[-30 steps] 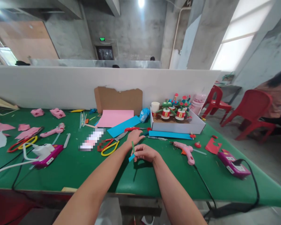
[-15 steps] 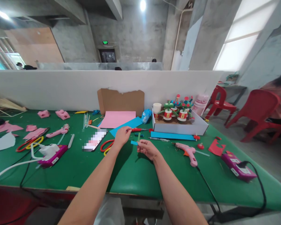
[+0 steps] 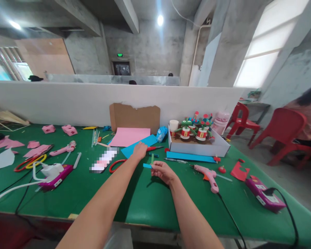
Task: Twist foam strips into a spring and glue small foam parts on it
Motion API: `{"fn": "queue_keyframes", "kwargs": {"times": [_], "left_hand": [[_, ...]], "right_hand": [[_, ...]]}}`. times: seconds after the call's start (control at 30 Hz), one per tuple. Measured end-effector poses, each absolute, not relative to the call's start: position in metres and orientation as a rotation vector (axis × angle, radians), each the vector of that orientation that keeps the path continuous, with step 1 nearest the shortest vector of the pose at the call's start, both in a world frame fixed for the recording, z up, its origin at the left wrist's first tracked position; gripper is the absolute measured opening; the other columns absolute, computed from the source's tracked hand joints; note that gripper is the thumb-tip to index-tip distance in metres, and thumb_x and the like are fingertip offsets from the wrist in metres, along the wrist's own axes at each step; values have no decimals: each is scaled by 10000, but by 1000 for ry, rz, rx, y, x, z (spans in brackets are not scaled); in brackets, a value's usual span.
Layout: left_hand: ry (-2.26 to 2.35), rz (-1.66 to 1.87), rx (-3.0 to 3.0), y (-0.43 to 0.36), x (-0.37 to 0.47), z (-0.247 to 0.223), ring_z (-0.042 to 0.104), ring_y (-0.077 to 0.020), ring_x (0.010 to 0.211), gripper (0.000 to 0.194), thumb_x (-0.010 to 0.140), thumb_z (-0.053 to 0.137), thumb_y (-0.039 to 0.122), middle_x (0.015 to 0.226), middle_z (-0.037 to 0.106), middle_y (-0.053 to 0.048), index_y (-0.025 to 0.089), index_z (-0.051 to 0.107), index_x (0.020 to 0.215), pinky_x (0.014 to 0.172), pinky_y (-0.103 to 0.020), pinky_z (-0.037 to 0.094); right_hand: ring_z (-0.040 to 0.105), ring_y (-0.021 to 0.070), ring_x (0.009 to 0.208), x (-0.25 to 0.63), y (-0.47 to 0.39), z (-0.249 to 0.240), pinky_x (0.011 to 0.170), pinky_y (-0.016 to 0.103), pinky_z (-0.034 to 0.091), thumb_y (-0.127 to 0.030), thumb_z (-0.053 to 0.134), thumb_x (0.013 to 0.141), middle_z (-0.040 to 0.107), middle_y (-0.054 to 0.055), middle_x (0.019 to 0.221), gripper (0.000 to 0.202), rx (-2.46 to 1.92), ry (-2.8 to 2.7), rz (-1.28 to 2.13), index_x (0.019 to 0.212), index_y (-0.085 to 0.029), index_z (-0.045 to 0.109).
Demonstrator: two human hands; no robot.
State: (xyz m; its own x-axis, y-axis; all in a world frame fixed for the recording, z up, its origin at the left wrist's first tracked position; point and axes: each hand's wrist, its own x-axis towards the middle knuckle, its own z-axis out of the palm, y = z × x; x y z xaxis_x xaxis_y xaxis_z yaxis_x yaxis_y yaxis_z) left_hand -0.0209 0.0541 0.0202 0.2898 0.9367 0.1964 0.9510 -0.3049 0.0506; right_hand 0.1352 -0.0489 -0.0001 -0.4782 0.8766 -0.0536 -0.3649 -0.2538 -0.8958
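My right hand [image 3: 163, 172] pinches two narrow paper strips above the table, a blue strip [image 3: 147, 166] pointing left and a green strip [image 3: 152, 158] standing up, meeting at the fingertips. Farther out, my left hand [image 3: 140, 150] is closed over the blue paper sheet [image 3: 127, 150]. Its fingertips are hidden, at the near end of a red-handled tool with a thin tip [image 3: 154, 148]; I cannot tell whether they hold it. A dark blue pleated paper piece [image 3: 153, 155] lies just past the strips. Scissors with red handles [image 3: 116, 166] are partly behind my left forearm.
A white box [image 3: 197, 149] holds several robot-like figures at the back right. Pink glue guns [image 3: 206, 175] [image 3: 63, 148] lie on either side, with purple power strips [image 3: 265, 194] [image 3: 55, 177] and cables. Pink paper [image 3: 131, 136] and a phone [image 3: 103, 160] are left of centre.
My left hand has moved slightly forward and right, away from the strips. My right hand keeps holding both strips. The view has tilted up a little.
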Motion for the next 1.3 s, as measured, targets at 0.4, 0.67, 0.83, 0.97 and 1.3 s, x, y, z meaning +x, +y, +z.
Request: {"fn": "queue_keyframes", "kwargs": {"times": [0.4,0.67,0.83,0.97,1.3], "left_hand": [[-2036,-314,-2527,58,-39,57,654,-216,798,300,654,586,165,812,717,-59,203,704,927,656,-240,465],[-2873,-673,-2680,25,-43,54,411,-84,376,146,695,536,175,480,509,39,167,595,829,380,-185,327],[-3015,-807,-2629,13,-39,45,393,-70,364,73,689,571,136,460,470,49,174,549,748,360,-169,282],[-3025,-844,-2614,7,-33,39,451,-81,385,86,710,575,138,469,493,50,171,542,783,385,-168,335],[-2103,-534,-2600,16,-13,38,618,-236,861,204,823,555,295,902,678,-108,161,664,930,732,-320,477]], "right_hand": [[597,99,520,136,-55,3,583,236,425,-410,869,518,632,-22,558,405,-632,-1280,1988,642,-143,591],[614,107,580,136,-56,1,644,245,397,-414,873,506,659,-8,591,409,-598,-1246,1967,646,-135,608],[584,102,585,136,-55,0,651,251,368,-415,860,535,658,-5,592,385,-587,-1320,1972,642,-133,619],[580,103,592,137,-55,-1,659,256,370,-421,844,568,653,-9,606,375,-578,-1329,1959,653,-138,614],[598,110,609,137,-57,2,681,258,415,-428,845,566,665,3,631,379,-518,-1429,2033,676,-135,632]]}}
